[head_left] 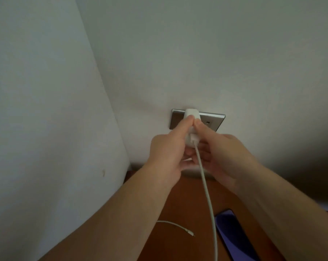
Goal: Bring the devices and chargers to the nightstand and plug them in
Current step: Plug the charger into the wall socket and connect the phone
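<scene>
A white charger plug (pixel 191 115) is pressed against the silver wall socket plate (pixel 214 120). My left hand (pixel 167 151) and my right hand (pixel 223 153) both grip the charger from either side, fingertips meeting on top of it. Its white cable (pixel 208 194) runs down from the plug over the wooden nightstand (pixel 180 204). The cable's free connector end (pixel 191 234) lies loose on the wood. A dark phone (pixel 234 236) lies face up at the right of the cable. The plug's pins are hidden.
The white wall corner (pixel 103 110) stands close on the left of the socket. A second outlet slot (pixel 208 122) shows on the plate's right half. A deep shadow covers the wall at the right.
</scene>
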Demonstrator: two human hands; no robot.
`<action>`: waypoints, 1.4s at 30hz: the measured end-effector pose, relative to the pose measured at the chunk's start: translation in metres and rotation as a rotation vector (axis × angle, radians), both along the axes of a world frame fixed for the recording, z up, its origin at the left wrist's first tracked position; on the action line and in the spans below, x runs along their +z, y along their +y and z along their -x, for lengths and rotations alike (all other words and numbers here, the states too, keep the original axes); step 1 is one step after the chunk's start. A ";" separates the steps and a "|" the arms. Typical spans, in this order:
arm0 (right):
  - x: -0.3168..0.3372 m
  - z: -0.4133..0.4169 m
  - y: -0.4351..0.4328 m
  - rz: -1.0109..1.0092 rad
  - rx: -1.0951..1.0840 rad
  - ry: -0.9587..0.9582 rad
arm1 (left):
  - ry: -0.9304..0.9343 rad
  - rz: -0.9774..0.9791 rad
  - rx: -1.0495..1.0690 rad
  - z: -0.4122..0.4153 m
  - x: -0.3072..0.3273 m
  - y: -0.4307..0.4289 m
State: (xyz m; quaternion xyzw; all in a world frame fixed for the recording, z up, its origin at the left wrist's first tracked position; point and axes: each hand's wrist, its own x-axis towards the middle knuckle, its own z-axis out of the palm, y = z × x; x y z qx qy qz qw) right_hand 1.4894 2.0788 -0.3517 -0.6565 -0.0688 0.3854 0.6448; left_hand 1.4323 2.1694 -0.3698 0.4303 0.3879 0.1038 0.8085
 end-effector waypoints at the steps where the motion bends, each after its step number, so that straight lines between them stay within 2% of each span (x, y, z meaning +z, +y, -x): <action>1: 0.000 -0.002 0.002 -0.001 -0.016 -0.006 | 0.004 0.007 0.013 -0.003 0.001 0.001; 12: -0.008 0.001 0.002 -0.062 0.016 0.001 | 0.014 -0.076 -0.020 0.003 -0.001 0.000; 15: -0.018 0.001 -0.010 0.104 -0.011 -0.178 | 0.066 -0.059 -0.029 0.013 -0.010 -0.002; 18: -0.065 0.010 -0.046 0.325 -0.065 -0.403 | 0.198 -0.090 0.038 0.033 -0.034 -0.012; 20: -0.112 0.021 -0.074 0.575 0.169 -0.573 | 0.278 -0.141 0.072 0.051 -0.053 -0.019; 22: -0.156 0.032 -0.091 0.776 0.450 -0.610 | 0.326 -0.173 0.060 0.070 -0.072 -0.028; 24: -0.189 0.041 -0.101 0.871 0.638 -0.639 | 0.381 -0.211 0.010 0.088 -0.088 -0.038; 26: -0.213 0.047 -0.107 0.906 0.714 -0.717 | 0.427 -0.222 0.003 0.103 -0.101 -0.049; 30: -0.242 0.055 -0.115 0.899 0.714 -0.816 | 0.454 -0.272 0.020 0.125 -0.113 -0.070; 33: -0.249 0.056 -0.118 0.892 0.689 -0.809 | 0.399 -0.373 0.082 0.132 -0.107 -0.084; 36: -0.247 0.058 -0.128 0.862 0.589 -0.782 | 0.276 -0.653 0.185 0.134 -0.086 -0.099; 39: -0.232 0.057 -0.150 0.807 0.440 -0.726 | 0.061 -1.049 0.177 0.131 -0.049 -0.125; 42: -0.207 0.053 -0.176 0.737 0.290 -0.682 | -0.194 -1.227 0.103 0.116 -0.020 -0.170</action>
